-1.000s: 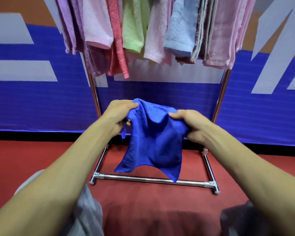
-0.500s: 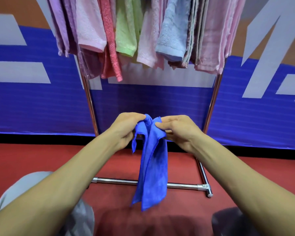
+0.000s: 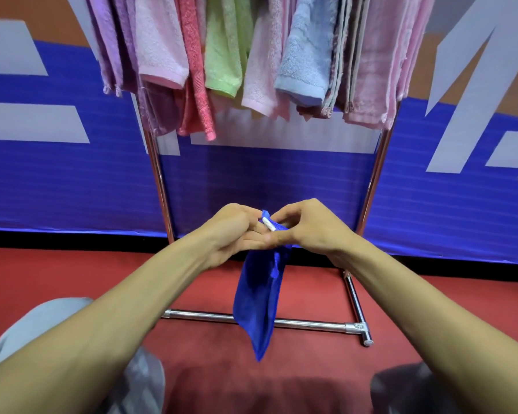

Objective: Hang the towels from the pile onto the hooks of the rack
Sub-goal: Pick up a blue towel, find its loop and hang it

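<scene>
Red floor under limp fleecy blue towel, top pinched in left hand and right hand fingers.

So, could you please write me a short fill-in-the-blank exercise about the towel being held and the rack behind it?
1. The towel that the left hand and right hand pinch by its top is dark ____.
2. The small tag held between both hands is ____.
3. The floor under the rack is ____.

Missing words: blue; white; red.
</scene>
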A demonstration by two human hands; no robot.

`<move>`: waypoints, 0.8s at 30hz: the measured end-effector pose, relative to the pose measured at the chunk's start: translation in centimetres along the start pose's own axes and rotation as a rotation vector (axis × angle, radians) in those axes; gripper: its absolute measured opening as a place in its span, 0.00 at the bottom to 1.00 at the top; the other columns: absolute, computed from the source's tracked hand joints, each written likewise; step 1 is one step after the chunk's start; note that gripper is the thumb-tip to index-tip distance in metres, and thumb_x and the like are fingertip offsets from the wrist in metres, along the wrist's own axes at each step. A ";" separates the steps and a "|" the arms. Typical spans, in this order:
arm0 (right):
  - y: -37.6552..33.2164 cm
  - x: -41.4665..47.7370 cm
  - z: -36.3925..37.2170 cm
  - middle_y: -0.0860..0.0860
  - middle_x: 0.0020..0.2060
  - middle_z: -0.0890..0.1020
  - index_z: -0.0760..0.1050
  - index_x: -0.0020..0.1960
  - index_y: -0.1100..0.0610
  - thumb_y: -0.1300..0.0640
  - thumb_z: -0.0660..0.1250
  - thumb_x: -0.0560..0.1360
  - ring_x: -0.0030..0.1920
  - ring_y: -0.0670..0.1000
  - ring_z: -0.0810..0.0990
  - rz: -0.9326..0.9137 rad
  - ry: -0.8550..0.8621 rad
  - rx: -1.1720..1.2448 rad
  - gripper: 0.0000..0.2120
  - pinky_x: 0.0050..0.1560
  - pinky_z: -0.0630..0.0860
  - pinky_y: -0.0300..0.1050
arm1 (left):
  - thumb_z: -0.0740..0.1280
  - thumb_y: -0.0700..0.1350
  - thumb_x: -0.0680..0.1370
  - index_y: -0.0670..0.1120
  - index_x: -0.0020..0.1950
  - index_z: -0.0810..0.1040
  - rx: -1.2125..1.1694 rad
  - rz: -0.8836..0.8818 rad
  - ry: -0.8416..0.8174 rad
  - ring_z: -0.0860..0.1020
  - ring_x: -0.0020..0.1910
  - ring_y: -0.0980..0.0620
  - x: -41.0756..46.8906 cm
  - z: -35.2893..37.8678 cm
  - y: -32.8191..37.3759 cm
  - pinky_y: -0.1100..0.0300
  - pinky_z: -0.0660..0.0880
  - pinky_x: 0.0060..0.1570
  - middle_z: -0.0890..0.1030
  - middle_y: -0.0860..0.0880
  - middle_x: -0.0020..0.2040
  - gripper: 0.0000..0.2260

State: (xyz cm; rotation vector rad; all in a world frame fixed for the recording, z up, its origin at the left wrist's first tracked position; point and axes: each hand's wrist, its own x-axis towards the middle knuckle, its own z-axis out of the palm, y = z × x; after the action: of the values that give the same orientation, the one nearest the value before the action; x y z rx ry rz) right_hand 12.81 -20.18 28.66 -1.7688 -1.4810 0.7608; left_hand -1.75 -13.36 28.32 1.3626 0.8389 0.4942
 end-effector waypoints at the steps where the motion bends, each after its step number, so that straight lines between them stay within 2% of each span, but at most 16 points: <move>1: 0.1 0.0 0.0 0.48 0.40 0.85 0.84 0.46 0.54 0.55 0.79 0.64 0.43 0.48 0.82 -0.024 0.000 -0.084 0.12 0.48 0.79 0.44 | 0.53 0.28 0.74 0.31 0.51 0.79 0.011 -0.008 -0.022 0.84 0.39 0.48 -0.1 0.1 0.0 0.58 0.81 0.46 0.83 0.40 0.38 0.16; 6: 0.0 -0.1 -0.4 0.48 0.42 0.85 0.84 0.48 0.52 0.64 0.70 0.71 0.46 0.46 0.82 -0.059 -0.007 -0.253 0.10 0.46 0.78 0.39 | 0.53 0.32 0.77 0.38 0.48 0.78 0.100 -0.068 -0.096 0.84 0.48 0.46 -0.1 -0.1 -0.1 0.56 0.80 0.49 0.85 0.38 0.46 0.14; 8: -0.1 -0.2 -0.5 0.47 0.43 0.85 0.83 0.47 0.51 0.66 0.64 0.72 0.46 0.46 0.81 -0.067 -0.030 -0.285 0.14 0.45 0.77 0.39 | 0.53 0.35 0.78 0.42 0.48 0.72 0.294 -0.069 -0.102 0.84 0.46 0.46 -0.1 0.0 -0.2 0.58 0.77 0.44 0.85 0.43 0.42 0.10; 9: -0.2 -0.2 -0.5 0.48 0.42 0.85 0.83 0.46 0.50 0.66 0.62 0.72 0.45 0.47 0.81 -0.072 -0.034 -0.294 0.15 0.44 0.76 0.40 | 0.55 0.36 0.78 0.44 0.51 0.68 0.429 -0.044 -0.077 0.83 0.42 0.46 0.0 -0.2 -0.3 0.59 0.74 0.40 0.85 0.45 0.40 0.06; 10: -0.3 -0.3 -0.6 0.48 0.42 0.85 0.83 0.45 0.50 0.66 0.61 0.72 0.45 0.47 0.80 -0.075 -0.032 -0.291 0.15 0.43 0.75 0.40 | 0.58 0.36 0.78 0.45 0.56 0.65 0.565 0.002 -0.052 0.81 0.38 0.47 0.2 -0.6 -0.5 0.58 0.72 0.38 0.83 0.45 0.38 0.09; 12: -0.5 -0.3 -0.6 0.47 0.41 0.84 0.83 0.44 0.50 0.65 0.60 0.72 0.42 0.45 0.79 -0.079 -0.019 -0.253 0.15 0.39 0.73 0.38 | 0.66 0.38 0.76 0.49 0.65 0.63 0.826 0.114 -0.062 0.75 0.36 0.50 0.4 -1.4 -0.7 0.59 0.71 0.38 0.78 0.44 0.40 0.20; 13: -0.6 -0.3 -0.7 0.46 0.39 0.84 0.82 0.43 0.49 0.64 0.59 0.72 0.38 0.43 0.77 -0.081 -0.011 -0.231 0.15 0.37 0.71 0.37 | 0.68 0.41 0.75 0.51 0.65 0.66 0.918 0.151 -0.077 0.73 0.39 0.52 0.4 -1.7 -0.7 0.60 0.71 0.42 0.75 0.45 0.44 0.21; 15: -0.7 -0.2 -1.0 0.43 0.34 0.82 0.82 0.40 0.49 0.65 0.59 0.72 0.33 0.40 0.74 -0.087 -0.011 -0.187 0.16 0.36 0.68 0.35 | 0.70 0.47 0.75 0.55 0.59 0.73 1.006 0.172 -0.112 0.71 0.51 0.51 0.3 -2.1 -0.6 0.57 0.71 0.55 0.70 0.47 0.53 0.14; 17: -0.7 -0.1 -1.5 0.43 0.35 0.83 0.82 0.40 0.50 0.66 0.59 0.71 0.35 0.39 0.76 -0.101 -0.029 -0.130 0.17 0.39 0.71 0.37 | 0.71 0.51 0.74 0.51 0.53 0.77 1.041 0.211 -0.132 0.70 0.58 0.49 0.4 -2.5 -0.5 0.54 0.69 0.61 0.70 0.48 0.58 0.10; 19: -0.5 -0.1 -2.1 0.44 0.38 0.84 0.83 0.41 0.51 0.67 0.59 0.71 0.41 0.42 0.80 -0.139 -0.037 -0.093 0.17 0.44 0.75 0.40 | 0.72 0.53 0.73 0.48 0.50 0.78 1.046 0.246 -0.111 0.73 0.56 0.51 0.5 -2.8 -0.3 0.55 0.71 0.59 0.74 0.50 0.56 0.12; 21: -0.1 -0.1 -2.6 0.44 0.42 0.85 0.83 0.43 0.51 0.68 0.60 0.72 0.46 0.44 0.82 -0.180 -0.024 -0.110 0.16 0.50 0.77 0.41 | 0.73 0.53 0.72 0.48 0.45 0.77 1.048 0.242 -0.085 0.77 0.48 0.52 0.4 -3.2 0.0 0.58 0.73 0.51 0.79 0.51 0.49 0.11; 24: 0.8 0.3 -3.3 0.45 0.44 0.85 0.83 0.46 0.52 0.66 0.64 0.74 0.48 0.45 0.81 -0.204 0.021 -0.175 0.12 0.51 0.75 0.39 | 0.74 0.50 0.71 0.48 0.42 0.75 1.052 0.210 -0.095 0.78 0.37 0.54 0.4 -3.6 0.1 0.61 0.74 0.42 0.81 0.50 0.40 0.10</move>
State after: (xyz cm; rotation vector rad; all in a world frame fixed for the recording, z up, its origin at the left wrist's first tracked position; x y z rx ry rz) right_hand 15.94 -20.45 29.96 -1.7114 -1.7264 0.5213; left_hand -4.24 -10.72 28.35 2.4331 0.9137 0.1124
